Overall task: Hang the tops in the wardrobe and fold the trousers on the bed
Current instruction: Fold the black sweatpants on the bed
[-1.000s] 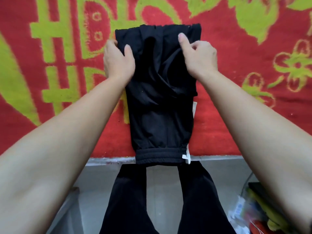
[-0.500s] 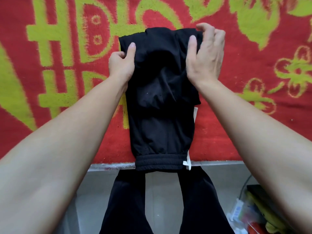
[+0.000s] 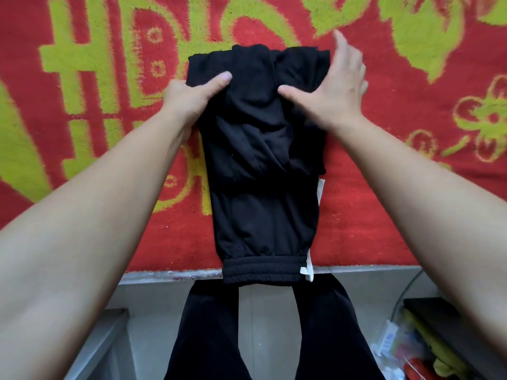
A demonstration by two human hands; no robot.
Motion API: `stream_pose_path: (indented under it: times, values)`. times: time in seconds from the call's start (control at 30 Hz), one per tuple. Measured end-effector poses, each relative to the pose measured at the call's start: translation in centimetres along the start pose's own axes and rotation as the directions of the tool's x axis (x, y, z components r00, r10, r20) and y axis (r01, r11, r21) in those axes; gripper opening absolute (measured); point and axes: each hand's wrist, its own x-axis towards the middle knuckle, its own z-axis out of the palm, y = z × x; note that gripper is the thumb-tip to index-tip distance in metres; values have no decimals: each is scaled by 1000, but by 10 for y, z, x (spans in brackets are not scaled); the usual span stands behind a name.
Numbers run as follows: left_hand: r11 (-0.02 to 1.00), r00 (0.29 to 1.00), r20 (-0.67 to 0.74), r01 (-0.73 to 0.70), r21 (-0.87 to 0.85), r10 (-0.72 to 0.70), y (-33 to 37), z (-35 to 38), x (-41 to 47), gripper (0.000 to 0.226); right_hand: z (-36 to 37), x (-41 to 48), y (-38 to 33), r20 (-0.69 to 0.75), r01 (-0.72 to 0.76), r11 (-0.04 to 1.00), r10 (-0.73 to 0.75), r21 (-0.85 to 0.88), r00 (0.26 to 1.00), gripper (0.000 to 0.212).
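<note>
Since half a second ago the right hand [image 3: 336, 91] has let go of the far corner and opened. Its fingers [image 3: 341, 46] are now straight and spread, blurred, the thumb reaching left onto the cloth and the palm over the edge at about 2 o'clock of the bundle. The left hand [image 3: 189, 100] has swung its thumb to lie across the fabric instead of pointing up; it pinches the edge at 10 o'clock, thumb on top, the other fingers hidden by the cloth. The black trousers [image 3: 263, 215] lie folded in a long strip from 12 to 6 o'clock through the middle of the view. Their upper layer is doubled over and rumpled between the hands, and the elastic band [image 3: 263, 267] at 6 o'clock just overhangs the bed edge [image 3: 164, 274]. A white tag [image 3: 306, 272] shows at the band's right end. Beneath spreads a red blanket [image 3: 384, 201] with yellow-green figures. Lower still, at 6 o'clock, are the person's dark-clad legs [image 3: 205, 338] — and at 5 o'clock a jumble of coloured items [image 3: 406, 352], too blurred to name.
</note>
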Motion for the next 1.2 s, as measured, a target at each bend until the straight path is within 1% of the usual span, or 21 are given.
stream_pose_path:
  times: [0.03, 0.07, 0.1, 0.13, 0.2, 0.27, 0.33, 0.43, 0.57, 0.67, 0.77, 0.83, 0.9, 0.93, 0.97, 1.0, 1.03, 1.07, 1.1, 1.13, 1.2]
  values:
    - [998, 996, 85, 42, -36, -39, -1, 0, -1, 61, -4, 4, 1, 116, -179, 972, 162, 155, 980, 113]
    - [996, 987, 144, 77, -47, -69, -2, 0, -1, 63, -6, 9, 4, 315, -337, 883, 236, 325, 920, 103]
    - [993, 980, 176, 104, -58, -93, -2, 0, 0, 63, -7, 13, 8, 490, -455, 781, 223, 427, 843, 87]
    - [989, 974, 198, 127, -78, -109, -2, 2, 1, 64, -9, 16, 12, 590, -517, 723, 188, 458, 785, 73]
    - [980, 967, 231, 141, -138, -107, 0, 6, 2, 64, -12, 20, 16, 676, -545, 715, 137, 438, 724, 64]
    - [979, 973, 230, 82, -185, -38, 5, 9, 3, 55, -16, 24, 14, 655, -499, 724, 88, 476, 751, 56]
    - [977, 976, 213, 3, -211, 43, 20, 10, 4, 47, -25, 33, 5, 534, -409, 717, 60, 564, 843, 45]
    - [961, 971, 172, -120, -250, 166, 58, 6, 9, 46, -47, 50, -16, 351, -275, 691, 32, 669, 936, 51]
    - [908, 933, 147, -269, -321, 328, 102, -6, 1, 53, -80, 55, -40, 163, -68, 686, -75, 725, 984, 55]
    - [901, 916, 168, -303, -310, 366, 103, -18, -14, 46, -96, 38, -43, 115, 40, 720, -166, 693, 979, 53]
    - [938, 927, 197, -278, -206, 318, 67, -28, -40, 42, -95, 2, -25, 160, 85, 799, -221, 596, 962, 52]
    - [955, 931, 213, -279, -104, 296, 23, -33, -57, 42, -85, -31, -2, 186, 135, 864, -253, 485, 949, 52]
    - [955, 933, 228, -295, 40, 278, -27, -36, -75, 44, -67, -68, 25, 194, 283, 916, -345, 285, 918, 42]
    - [917, 926, 220, -351, 190, 308, -52, -37, -82, 43, -59, -87, 37, 195, 402, 904, -424, 144, 884, 39]
    - [815, 905, 223, -423, 396, 362, -75, -39, -90, 45, -50, -104, 50, 227, 512, 859, -501, 15, 835, 41]
    - [660, 878, 266, -476, 582, 399, -96, -42, -97, 53, -42, -119, 61, 312, 584, 808, -535, -85, 785, 48]
    - [522, 855, 329, -508, 685, 400, -113, -46, -104, 67, -36, -133, 70, 430, 618, 769, -508, -163, 746, 59]
    - [445, 844, 386, -528, 724, 373, -127, -50, -110, 79, -32, -145, 76, 530, 618, 755, -439, -219, 725, 74]
    - [430, 842, 408, -534, 728, 353, -137, -53, -116, 86, -29, -155, 82, 565, 591, 768, -382, -246, 732, 85]
    - [462, 847, 389, -525, 715, 362, -144, -54, -121, 87, -26, -163, 86, 524, 538, 813, -364, -225, 770, 88]
    - [601, 868, 200, -465, 650, 455, -145, -49, -127, 72, -19, -176, 85, 286, 338, 938, -305, -73, 908, 74]
